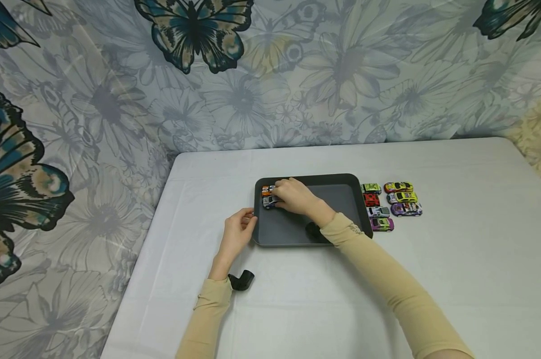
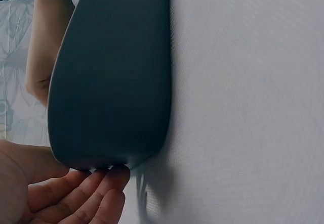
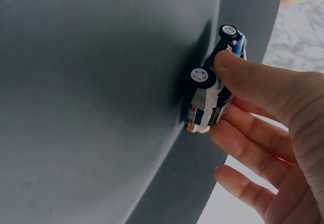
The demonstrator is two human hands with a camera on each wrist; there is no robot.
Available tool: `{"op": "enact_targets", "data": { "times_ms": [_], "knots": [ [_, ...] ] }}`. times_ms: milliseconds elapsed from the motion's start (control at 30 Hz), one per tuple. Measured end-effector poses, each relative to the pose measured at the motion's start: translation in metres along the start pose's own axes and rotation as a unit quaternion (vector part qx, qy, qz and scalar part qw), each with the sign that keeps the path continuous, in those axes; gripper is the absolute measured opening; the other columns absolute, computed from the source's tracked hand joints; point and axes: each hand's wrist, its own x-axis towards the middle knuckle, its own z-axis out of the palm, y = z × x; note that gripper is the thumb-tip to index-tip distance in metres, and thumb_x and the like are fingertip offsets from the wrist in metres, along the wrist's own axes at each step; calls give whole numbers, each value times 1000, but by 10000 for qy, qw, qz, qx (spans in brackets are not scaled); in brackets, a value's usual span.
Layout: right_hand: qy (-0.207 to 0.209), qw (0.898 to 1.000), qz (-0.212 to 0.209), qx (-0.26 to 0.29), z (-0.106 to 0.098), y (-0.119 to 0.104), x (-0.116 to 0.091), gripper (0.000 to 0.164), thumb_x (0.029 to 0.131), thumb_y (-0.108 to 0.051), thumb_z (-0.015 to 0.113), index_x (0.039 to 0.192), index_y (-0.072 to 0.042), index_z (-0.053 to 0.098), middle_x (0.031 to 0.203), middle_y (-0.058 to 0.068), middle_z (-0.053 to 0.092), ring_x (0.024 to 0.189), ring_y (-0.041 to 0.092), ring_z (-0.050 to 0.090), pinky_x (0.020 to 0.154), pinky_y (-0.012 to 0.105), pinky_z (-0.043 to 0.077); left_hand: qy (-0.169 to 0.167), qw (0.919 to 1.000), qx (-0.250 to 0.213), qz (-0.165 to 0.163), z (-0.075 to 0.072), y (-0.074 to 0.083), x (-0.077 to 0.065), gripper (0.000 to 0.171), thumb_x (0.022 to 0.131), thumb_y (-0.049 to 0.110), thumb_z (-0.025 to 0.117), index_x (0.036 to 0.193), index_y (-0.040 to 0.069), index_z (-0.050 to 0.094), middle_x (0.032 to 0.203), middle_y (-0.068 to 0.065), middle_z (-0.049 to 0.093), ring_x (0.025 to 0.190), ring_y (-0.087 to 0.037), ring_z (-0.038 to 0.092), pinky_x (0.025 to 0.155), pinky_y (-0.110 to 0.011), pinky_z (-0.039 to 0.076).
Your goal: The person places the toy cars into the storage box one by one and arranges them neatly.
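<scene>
My right hand (image 1: 297, 197) reaches into the dark grey tray (image 1: 337, 199) and pinches a silver toy car (image 3: 202, 100) with dark and blue markings. In the right wrist view the car is tilted, its wheels facing the tray floor side and its body close to the tray wall. An orange toy car (image 1: 267, 190) lies just behind it at the tray's left end, partly hidden by the hand. My left hand (image 1: 239, 232) is at the tray's left side. Its loosely bent fingertips (image 2: 119, 176) touch the outer wall, with the thumb near the rim.
Right of the tray, several toy cars stand in two columns, among them a red car (image 1: 371, 200), a purple-and-white car (image 1: 407, 209) and a yellow car (image 1: 402, 197). A white cloth covers the table (image 1: 297, 309). A butterfly-patterned fabric (image 1: 243, 99) hangs behind it.
</scene>
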Motion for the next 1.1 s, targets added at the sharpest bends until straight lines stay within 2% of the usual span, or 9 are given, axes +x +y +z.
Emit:
{"op": "enact_targets", "data": {
  "times_ms": [333, 533, 933, 1100],
  "knots": [
    [-75, 10000, -1, -54, 5, -1, 5, 21, 77, -20, 77, 91, -7, 69, 83, 5, 59, 77, 20, 58, 69, 35, 48, -3, 10000, -17, -9, 1, 0, 1, 24, 89, 2, 59, 110, -9, 61, 91, -17, 64, 77, -23, 64, 67, -31, 56],
    [-100, 9999, 31, -62, 6, -3, 6, 22, 76, -20, 77, 92, -6, 70, 85, 6, 61, 80, 21, 59, 71, 35, 49, 1, 10000, 7, 6, 1, 0, 0, 24, 89, 2, 59, 110, -9, 61, 91, -17, 65, 76, -23, 64, 67, -31, 56],
    [180, 9998, -77, -6, 8, -3, 5, 20, 76, -19, 77, 88, -5, 69, 79, 5, 56, 72, 19, 56, 66, 34, 47, 9, 10000, -33, 59, 0, -1, 0, 24, 89, 3, 59, 110, -8, 61, 92, -17, 65, 77, -23, 64, 67, -32, 56],
    [132, 9999, -50, -12, 8, -4, 5, 21, 77, -20, 76, 91, -5, 69, 81, 6, 57, 74, 20, 57, 66, 34, 47, 4, 10000, -19, 76, 0, -1, 1, 24, 89, 3, 59, 110, -8, 61, 92, -17, 65, 77, -24, 65, 67, -32, 56]
  ]
}}
